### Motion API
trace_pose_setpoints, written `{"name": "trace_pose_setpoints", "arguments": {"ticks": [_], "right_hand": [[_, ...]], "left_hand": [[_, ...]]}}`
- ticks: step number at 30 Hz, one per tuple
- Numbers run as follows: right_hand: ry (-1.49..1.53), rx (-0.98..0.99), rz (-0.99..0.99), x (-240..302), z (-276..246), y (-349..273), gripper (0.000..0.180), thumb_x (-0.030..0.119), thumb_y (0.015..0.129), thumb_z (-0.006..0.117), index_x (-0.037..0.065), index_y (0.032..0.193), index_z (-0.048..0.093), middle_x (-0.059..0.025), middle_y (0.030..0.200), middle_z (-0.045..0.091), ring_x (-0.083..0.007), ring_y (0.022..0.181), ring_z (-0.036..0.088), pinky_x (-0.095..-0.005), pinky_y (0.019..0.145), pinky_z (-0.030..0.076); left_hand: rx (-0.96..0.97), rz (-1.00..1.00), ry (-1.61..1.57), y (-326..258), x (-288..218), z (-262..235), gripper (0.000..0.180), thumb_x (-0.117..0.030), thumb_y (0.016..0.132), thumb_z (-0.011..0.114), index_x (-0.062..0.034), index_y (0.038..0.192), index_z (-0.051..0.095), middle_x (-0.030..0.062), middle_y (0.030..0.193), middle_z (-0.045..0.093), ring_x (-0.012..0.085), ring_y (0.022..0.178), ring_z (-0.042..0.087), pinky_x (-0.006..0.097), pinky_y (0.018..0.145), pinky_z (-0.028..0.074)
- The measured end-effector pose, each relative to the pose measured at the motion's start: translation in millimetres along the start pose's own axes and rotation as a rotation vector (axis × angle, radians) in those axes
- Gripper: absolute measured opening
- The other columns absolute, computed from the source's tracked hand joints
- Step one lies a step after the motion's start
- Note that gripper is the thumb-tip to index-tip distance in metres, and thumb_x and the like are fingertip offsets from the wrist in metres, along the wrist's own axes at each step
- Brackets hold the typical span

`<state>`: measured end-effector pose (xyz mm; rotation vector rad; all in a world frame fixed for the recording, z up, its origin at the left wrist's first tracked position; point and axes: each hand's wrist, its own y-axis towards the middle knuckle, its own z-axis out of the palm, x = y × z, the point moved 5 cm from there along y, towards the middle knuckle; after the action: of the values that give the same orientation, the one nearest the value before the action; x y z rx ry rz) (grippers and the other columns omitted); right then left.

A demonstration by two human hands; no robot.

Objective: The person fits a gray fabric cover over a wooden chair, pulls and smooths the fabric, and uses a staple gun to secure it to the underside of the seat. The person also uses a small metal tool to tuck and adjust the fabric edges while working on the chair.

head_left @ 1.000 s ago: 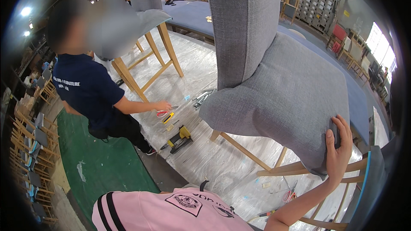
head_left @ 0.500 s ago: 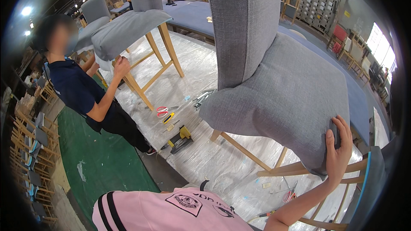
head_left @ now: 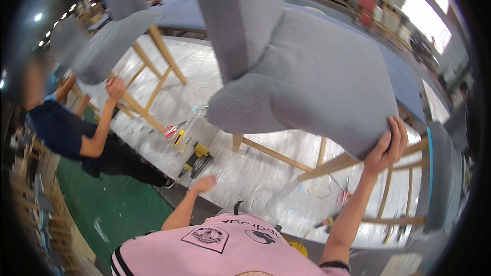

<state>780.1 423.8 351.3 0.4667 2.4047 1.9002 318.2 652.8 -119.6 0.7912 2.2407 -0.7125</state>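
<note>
A grey fabric-covered chair (head_left: 322, 71) with pale wooden legs stands tilted on the plastic-covered worktable (head_left: 240, 174), its tall back toward the far side. At the near right corner of its seat is my right hand (head_left: 387, 145), fingers bent round the fabric edge. Lower down and to the left, my left hand (head_left: 204, 183) is over the table's near edge, apart from the chair; its fingers are blurred. Close beyond it lies a yellow-and-black staple gun (head_left: 197, 159). Red-handled scissors (head_left: 170, 133) and a yellow-handled cutter (head_left: 178, 137) lie farther off.
At the left, a co-worker in a dark shirt (head_left: 61, 128) handles another grey chair (head_left: 123, 30). A further grey chair (head_left: 442, 179) is at the right edge. More red-handled scissors (head_left: 346, 197) lie beneath the near chair. Green flooring (head_left: 102, 199) runs along the left.
My left hand has come into view near the staple gun. My right hand stays at the seat corner, its fingers more bent. The whole view has shifted, and the scene sits farther left and higher.
</note>
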Motion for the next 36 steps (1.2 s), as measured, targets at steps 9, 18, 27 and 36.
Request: {"name": "trace_pose_setpoints", "arguments": {"ticks": [9, 18, 27, 36], "right_hand": [[0.119, -0.03, 0.219, -32.9, 11.2, 5.6, 0.028, 0.019, 0.097, 0.056, 0.004, 0.114, 0.072, -0.0137, 0.122, 0.067, -0.031, 0.119, 0.06, -0.0425, 0.105, 0.044], [0.281, -0.048, 0.584, -24.1, -8.7, -77.7, 0.061, 0.023, 0.098, 0.062, 0.004, 0.151, 0.038, -0.0178, 0.151, 0.043, -0.0321, 0.138, 0.044, -0.0434, 0.115, 0.034], [0.65, -0.114, 0.811, -32.7, 11.3, -122.0, 0.075, 0.031, 0.097, 0.067, -0.003, 0.153, 0.029, -0.0203, 0.144, 0.049, -0.0288, 0.132, 0.049, -0.0399, 0.113, 0.036], [0.924, 0.245, 0.992, -77.6, 36.9, -143.8, 0.061, 0.041, 0.092, 0.073, 0.0, 0.133, 0.056, -0.0107, 0.122, 0.066, -0.0209, 0.116, 0.059, -0.0347, 0.102, 0.044]], "left_hand": [[-0.602, 0.651, -0.855, 58.1, -351.7, -256.5, 0.035, -0.026, 0.105, 0.056, -0.0009, 0.128, 0.063, 0.0084, 0.12, 0.068, 0.0136, 0.107, 0.063, 0.028, 0.093, 0.049], [-0.846, 0.702, -0.315, 23.3, -407.4, -219.5, 0.043, -0.028, 0.095, 0.072, -0.0006, 0.127, 0.061, 0.011, 0.119, 0.066, 0.0167, 0.106, 0.06, 0.029, 0.093, 0.046], [-0.892, 0.593, -0.117, 19.9, -406.2, -226.7, 0.044, -0.032, 0.093, 0.073, 0.0009, 0.12, 0.064, 0.0128, 0.107, 0.068, 0.0224, 0.101, 0.062, 0.036, 0.094, 0.047], [-1.191, 0.804, 0.205, -12.0, -469.8, -205.5, 0.039, -0.019, 0.097, 0.065, -0.0045, 0.132, 0.059, 0.0103, 0.137, 0.056, 0.0241, 0.125, 0.05, 0.039, 0.102, 0.039]]}}
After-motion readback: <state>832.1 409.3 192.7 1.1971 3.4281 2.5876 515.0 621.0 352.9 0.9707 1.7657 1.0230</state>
